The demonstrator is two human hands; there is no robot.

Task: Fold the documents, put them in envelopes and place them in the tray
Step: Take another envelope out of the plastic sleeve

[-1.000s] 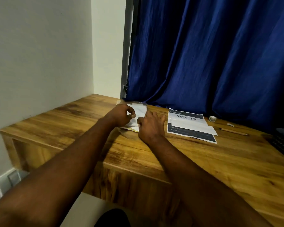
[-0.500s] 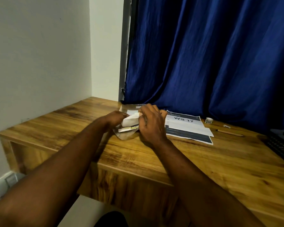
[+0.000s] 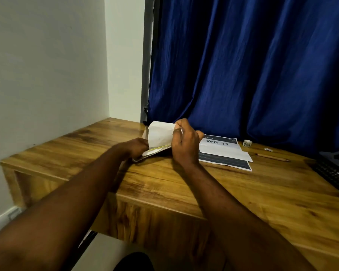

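A white envelope [image 3: 159, 136] stands lifted off the wooden desk [image 3: 243, 196] at its far left, its flap side turned up toward me. My right hand [image 3: 185, 142] pinches its upper right edge. My left hand [image 3: 138, 148] grips its lower left end, where a folded white sheet with a yellow edge [image 3: 157, 150] shows in the opening. To the right a printed document [image 3: 223, 151] marked "WS 17" lies flat, partly folded over itself. The black mesh tray [image 3: 335, 173] sits at the desk's right edge, cut off by the frame.
A pencil [image 3: 272, 157], a small roll of tape [image 3: 247, 143] and a tiny white scrap [image 3: 268, 149] lie behind the document. A blue curtain [image 3: 243, 65] hangs along the back. A white wall closes the left side.
The envelope has gone from lying flat under both hands to being raised and tilted upright. My right hand moved up to its top edge; my left stayed at its lower end.
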